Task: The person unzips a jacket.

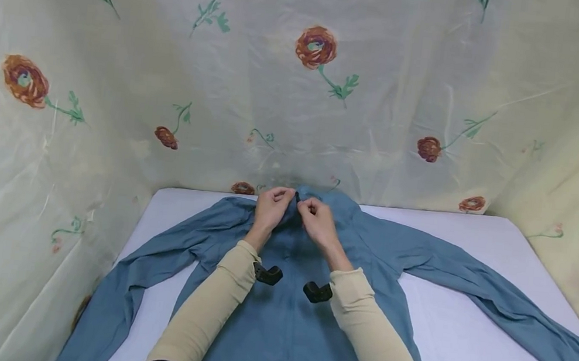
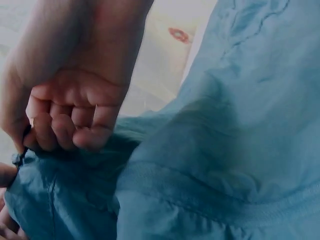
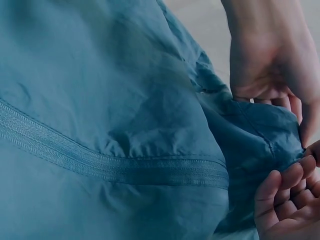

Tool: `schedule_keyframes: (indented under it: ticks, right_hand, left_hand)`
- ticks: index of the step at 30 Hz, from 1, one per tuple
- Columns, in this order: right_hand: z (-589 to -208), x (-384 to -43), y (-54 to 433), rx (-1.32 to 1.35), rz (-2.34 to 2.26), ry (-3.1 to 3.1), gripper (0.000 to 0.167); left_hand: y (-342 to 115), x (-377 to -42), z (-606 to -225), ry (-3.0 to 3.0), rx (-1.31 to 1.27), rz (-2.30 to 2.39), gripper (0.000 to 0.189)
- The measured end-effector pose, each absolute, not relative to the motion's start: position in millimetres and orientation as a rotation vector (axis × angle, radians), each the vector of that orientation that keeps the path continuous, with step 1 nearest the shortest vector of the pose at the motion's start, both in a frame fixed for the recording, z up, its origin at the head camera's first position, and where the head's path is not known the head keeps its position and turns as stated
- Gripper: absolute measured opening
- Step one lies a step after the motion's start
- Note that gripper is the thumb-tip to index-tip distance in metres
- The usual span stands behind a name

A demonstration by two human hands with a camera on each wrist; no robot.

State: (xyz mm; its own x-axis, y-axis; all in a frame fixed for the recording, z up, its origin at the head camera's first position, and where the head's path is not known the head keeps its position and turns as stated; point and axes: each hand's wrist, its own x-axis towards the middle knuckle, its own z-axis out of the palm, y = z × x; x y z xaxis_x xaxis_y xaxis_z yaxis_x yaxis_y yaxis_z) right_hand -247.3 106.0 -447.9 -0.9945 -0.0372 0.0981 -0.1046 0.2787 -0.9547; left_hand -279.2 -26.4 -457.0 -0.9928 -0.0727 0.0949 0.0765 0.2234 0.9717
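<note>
A blue jacket [image 1: 275,320] lies front up with its sleeves spread to both sides. At its collar [image 3: 270,125] both hands meet. My left hand [image 1: 271,207] pinches the collar cloth; in the right wrist view its fingers go behind the fabric. Thumb and forefinger of my right hand [image 1: 318,222] pinch a small black tab [image 1: 297,196] at the collar edge, the other fingers curled into the palm. The tab [image 2: 27,131] is mostly covered by those fingers in the left wrist view. A zipper [image 3: 125,167] runs along the jacket front toward the collar.
The jacket lies on a white-covered table [image 1: 463,340]. Flower-printed cloth [image 1: 383,96] hangs behind and along both sides, close to the table's far edge. The left sleeve [image 1: 119,292] and right sleeve [image 1: 518,322] stretch toward the table's sides.
</note>
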Motion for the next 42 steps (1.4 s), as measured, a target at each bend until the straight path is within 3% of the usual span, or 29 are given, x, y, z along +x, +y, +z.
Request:
schedule_keyframes:
  ticks: [6, 14, 27, 33, 42]
  right_hand:
    - [-446, -246, 106, 0.138, 1.832, -2.461, 0.028]
    - [-413, -222, 103, 0.151, 1.892, -2.505, 0.028]
    - [-451, -237, 108, 0.145, 1.866, -2.46, 0.032]
    - [-452, -236, 106, 0.177, 1.846, -2.465, 0.032]
    - [-435, -227, 105, 0.196, 1.859, -2.487, 0.029]
  left_hand:
    - [-23, -284, -452, -2.368, 0.06, -1.85, 0.024]
    - [-26, -287, -446, -2.384, 0.082, -1.907, 0.022]
    - [-30, -286, -448, -2.41, -0.078, -1.917, 0.024]
    - [-33, -287, -451, -2.414, -0.22, -1.915, 0.033]
    - [-34, -290, -444, -2.397, -0.097, -1.931, 0.028]
